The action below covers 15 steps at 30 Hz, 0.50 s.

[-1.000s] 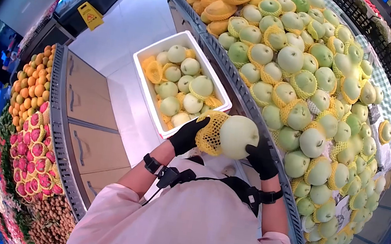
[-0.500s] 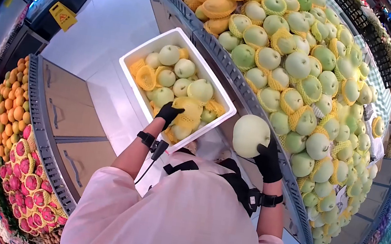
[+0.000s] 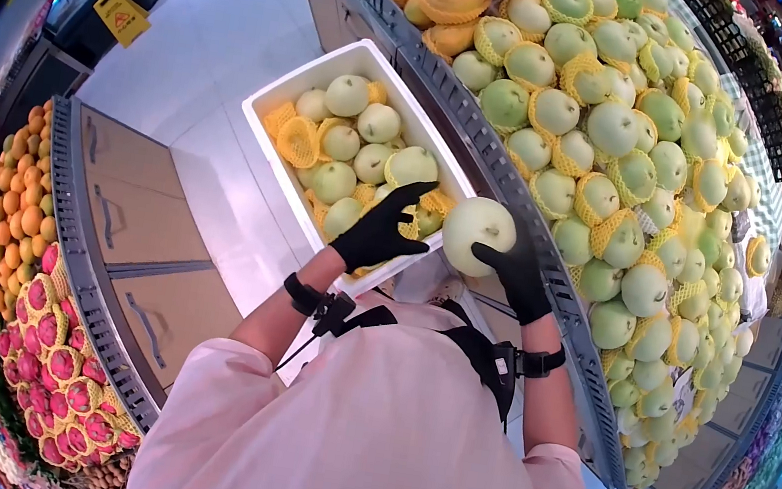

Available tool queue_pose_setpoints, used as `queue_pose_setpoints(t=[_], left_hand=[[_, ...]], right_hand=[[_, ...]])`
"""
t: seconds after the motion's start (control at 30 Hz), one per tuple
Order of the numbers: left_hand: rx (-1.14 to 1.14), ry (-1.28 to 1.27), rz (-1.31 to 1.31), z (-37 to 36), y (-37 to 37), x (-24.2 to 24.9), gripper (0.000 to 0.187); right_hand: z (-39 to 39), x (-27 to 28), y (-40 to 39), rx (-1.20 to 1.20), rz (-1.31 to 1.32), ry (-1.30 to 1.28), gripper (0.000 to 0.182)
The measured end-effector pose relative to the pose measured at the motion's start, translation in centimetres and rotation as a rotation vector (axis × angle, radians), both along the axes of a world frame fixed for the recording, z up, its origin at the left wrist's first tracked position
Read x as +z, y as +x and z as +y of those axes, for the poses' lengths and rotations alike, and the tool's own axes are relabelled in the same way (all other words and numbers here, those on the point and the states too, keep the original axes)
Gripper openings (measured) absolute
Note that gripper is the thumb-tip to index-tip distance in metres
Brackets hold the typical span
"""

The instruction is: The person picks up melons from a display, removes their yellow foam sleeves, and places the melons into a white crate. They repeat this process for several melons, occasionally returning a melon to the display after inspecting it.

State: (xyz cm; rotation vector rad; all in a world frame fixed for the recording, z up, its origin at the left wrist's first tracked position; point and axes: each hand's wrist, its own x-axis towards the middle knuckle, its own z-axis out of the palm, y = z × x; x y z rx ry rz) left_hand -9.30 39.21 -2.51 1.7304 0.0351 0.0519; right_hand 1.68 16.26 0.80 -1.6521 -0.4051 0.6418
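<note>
Watching from far away, I judge the step in hand as holding one bare, pale green fruit (image 3: 466, 228); the right hand (image 3: 520, 276) grasps it from the side, between the white box (image 3: 421, 113) and the grey stand edge (image 3: 512, 182). The left hand (image 3: 375, 228) is over the near part of the box, fingers spread and released, with nothing seen in them. In my opinion, the next move calls for a gentle, full grip, because the skin looks smooth. The stand edge runs just beside the right hand, so the space there is narrow. Yellow nets (image 3: 298, 142) lie in the box among other fruits (image 3: 346, 96); a big fruit pile (image 3: 614, 128) is at the right, a yellow sign (image 3: 122, 17) farther away
</note>
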Motion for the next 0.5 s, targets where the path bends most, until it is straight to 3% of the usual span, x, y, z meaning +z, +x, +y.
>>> queue_pose_setpoints(t=[0.07, 0.1, 0.13, 0.2, 0.23, 0.33, 0.43, 0.47, 0.5], left_hand=[[-0.041, 0.093, -0.101, -1.7, 0.2, 1.1, 0.105], [-0.010, 0.098, -0.151, -2.5, 0.4, 0.9, 0.113], [-0.006, 0.141, -0.172, -2.9, 0.6, 2.0, 0.119], [0.164, 0.398, -0.207, -3.5, 0.6, -0.4, 0.119], [0.187, 0.320, -0.180, -3.2, 0.6, -0.7, 0.117], [0.236, 0.209, -0.122, -2.1, 0.8, -1.1, 0.106], [0.218, -0.016, 0.011, 0.0, 0.1, -1.7, 0.098], [0.219, 0.047, 0.038, 1.0, 0.0, -2.9, 0.093], [0.241, -0.150, 0.123, 1.9, -0.4, -4.2, 0.090]], right_hand=[[1.6, -0.5, -0.1, 0.052, 0.056, 0.001, 0.072], [2.4, -1.1, 0.1, 0.120, -0.082, -0.040, 0.078], [3.1, -2.2, 0.2, 0.128, -0.085, -0.043, 0.080], [4.6, -4.2, -0.3, 0.142, -0.084, -0.053, 0.084], [5.5, -4.3, -0.6, 0.128, -0.111, -0.130, 0.089], [6.9, -4.3, -0.8, 0.142, -0.011, -0.028, 0.082], [6.8, -4.6, -0.9, 0.133, 0.214, -0.002, 0.071], [6.6, -4.1, -0.8, 0.141, 0.308, 0.029, 0.067], [6.3, -3.5, -0.5, 0.147, 0.403, 0.060, 0.063]])
